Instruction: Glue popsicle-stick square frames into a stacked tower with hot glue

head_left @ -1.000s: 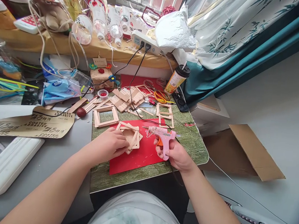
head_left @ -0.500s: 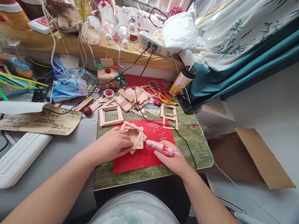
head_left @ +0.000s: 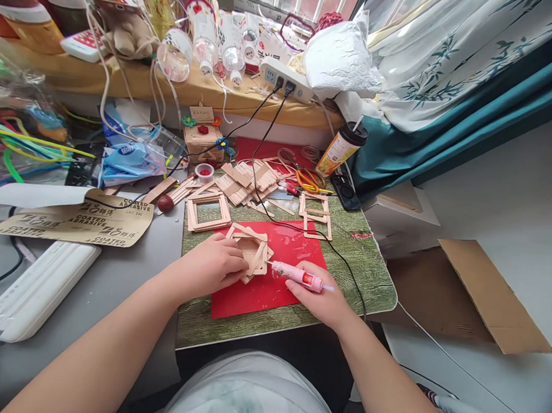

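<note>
Right hand (head_left: 319, 299): yours, wrapped around the pink glue gun (head_left: 295, 274). Changed within the last second: the gun, then side-on and apart to the right, is now turned, its nozzle brought to the right rim of the frame stack. By that placing, glue work at this rim looks to be the step in hand.

Left hand (head_left: 219, 262): yours, fingers bent over the near-left side of the frame stack (head_left: 260, 255), steadying it. Stack sits on the red sheet (head_left: 246, 301), layers turned against one another. Whether nozzle touches wood is too small to tell.

Near edge: the green board (head_left: 346, 279) ends between your body and the red sheet, a narrow strip showing.

Open room: bare red sheet before and right of the stack; bare green board farther right, crossed by a black cord (head_left: 321, 233) that curves round beyond your right hand.

Beyond: a square frame (head_left: 209, 225) just past your left hand; a ladder-like frame (head_left: 317, 212) past the sheet's far right corner.

Farther: loose stick pile (head_left: 247, 183), closing off room ahead; orange-handled scissors (head_left: 309, 182); lidded cup (head_left: 342, 149), tilted, by the board's far right edge.
</note>
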`<state>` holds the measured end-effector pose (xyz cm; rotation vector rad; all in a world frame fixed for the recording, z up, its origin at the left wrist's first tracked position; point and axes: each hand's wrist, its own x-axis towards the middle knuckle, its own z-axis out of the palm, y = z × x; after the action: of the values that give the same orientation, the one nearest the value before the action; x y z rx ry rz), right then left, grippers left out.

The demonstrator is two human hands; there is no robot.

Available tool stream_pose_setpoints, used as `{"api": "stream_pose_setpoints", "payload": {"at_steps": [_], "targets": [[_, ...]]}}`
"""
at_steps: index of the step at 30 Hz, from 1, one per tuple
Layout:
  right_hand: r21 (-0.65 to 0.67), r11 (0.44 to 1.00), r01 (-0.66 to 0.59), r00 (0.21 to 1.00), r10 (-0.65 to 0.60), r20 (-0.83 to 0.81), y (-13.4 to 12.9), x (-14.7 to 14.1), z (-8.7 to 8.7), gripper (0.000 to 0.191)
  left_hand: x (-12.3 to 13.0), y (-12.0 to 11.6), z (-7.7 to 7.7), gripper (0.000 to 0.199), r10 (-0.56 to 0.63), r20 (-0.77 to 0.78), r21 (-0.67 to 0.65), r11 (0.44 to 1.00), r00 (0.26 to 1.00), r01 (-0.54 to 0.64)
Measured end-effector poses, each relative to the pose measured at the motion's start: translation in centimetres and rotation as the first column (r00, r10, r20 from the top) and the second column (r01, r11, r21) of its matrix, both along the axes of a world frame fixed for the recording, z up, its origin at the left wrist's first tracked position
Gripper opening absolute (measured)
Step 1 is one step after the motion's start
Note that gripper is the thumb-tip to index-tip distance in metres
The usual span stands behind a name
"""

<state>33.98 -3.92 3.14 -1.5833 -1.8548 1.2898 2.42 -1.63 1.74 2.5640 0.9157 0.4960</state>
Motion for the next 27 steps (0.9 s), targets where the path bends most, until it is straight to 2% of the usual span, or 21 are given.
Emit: {"api": "stream_pose_setpoints", "payload": {"at_steps": [13, 27], "targets": [[0.006, 1.0, -0.001, 1.0, 0.001, 0.002, 0.0, 0.2, -0.8, 0.039, -0.1, 0.1, -0.2, 0.022, 0.005, 0.026, -0.003, 1.0, 1.0, -0.005], [0.008, 1.0, -0.004, 1.0, 0.004, -0.023, 0.0, 0.1, -1.1, 0.037, -0.1, 0.1, -0.4, 0.023, 0.0, 0.034, -0.017, 1.0, 0.999, 0.001]]}}
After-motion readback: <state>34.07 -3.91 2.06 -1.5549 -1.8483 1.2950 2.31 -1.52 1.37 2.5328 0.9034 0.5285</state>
